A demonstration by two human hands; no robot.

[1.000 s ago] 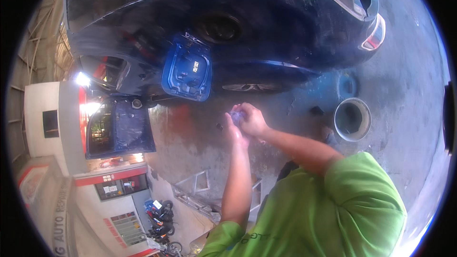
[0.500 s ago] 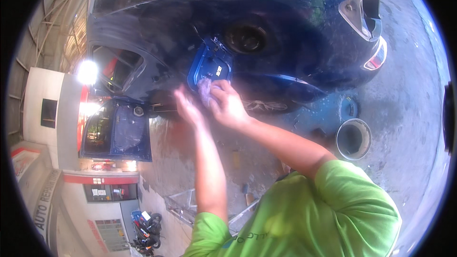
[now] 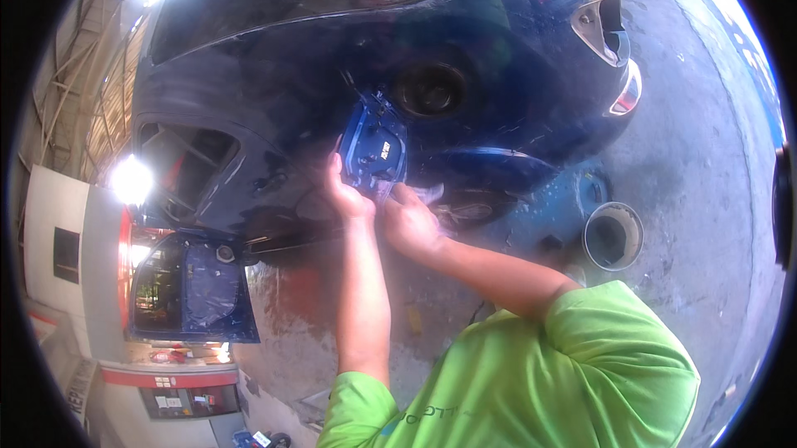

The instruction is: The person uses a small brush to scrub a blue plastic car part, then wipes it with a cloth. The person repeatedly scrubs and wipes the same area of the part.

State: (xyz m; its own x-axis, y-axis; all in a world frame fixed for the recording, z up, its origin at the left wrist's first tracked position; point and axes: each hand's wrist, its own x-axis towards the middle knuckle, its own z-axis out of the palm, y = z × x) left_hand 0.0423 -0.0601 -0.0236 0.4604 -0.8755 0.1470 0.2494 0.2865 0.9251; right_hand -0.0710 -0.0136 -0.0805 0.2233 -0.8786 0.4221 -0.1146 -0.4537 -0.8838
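Observation:
An opened fuel filler flap [image 3: 375, 137], blue on its inner side with a small white label, hangs from the side of a dark blue car [image 3: 290, 58]. My left hand [image 3: 352, 201] is at the flap's lower left edge, its thumb pointing up and most of its fingers hidden behind the flap. Gripped in my right hand [image 3: 411, 225] is a pale purple cloth [image 3: 429, 193], pressed at the flap's lower edge. Above the flap to the right is the round, dark filler recess [image 3: 429, 89].
A grey bucket [image 3: 614, 236] stands on the concrete floor [image 3: 689, 157] to the right. Below the filler is a car wheel [image 3: 469, 213]. The car's door [image 3: 195, 286] stands open at the left. Bright lamps shine at the upper left.
My left hand was apart from the flap and is now against its edge. My right hand moved with the cloth down and right along the flap. The whole view has shifted slightly.

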